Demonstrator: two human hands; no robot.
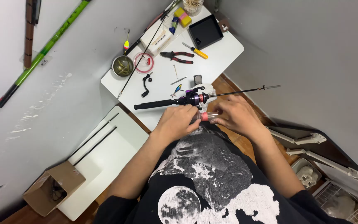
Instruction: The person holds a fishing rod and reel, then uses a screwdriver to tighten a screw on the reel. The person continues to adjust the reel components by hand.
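Spool [204,116] pinched between both hands, left hand [178,121] and right hand [233,117] clamped on its ends just below the rod [195,98]; a loosened pinch could drop it into the lap

On your white table [228,54] you have red-handled pliers [177,57], a yellow-handled screwdriver [196,51], a black tray [205,31] and a small metal bowl [123,66] — all well apart. To your left, a cardboard box [54,187] sits open; a green pole [42,52] leans on the wall.
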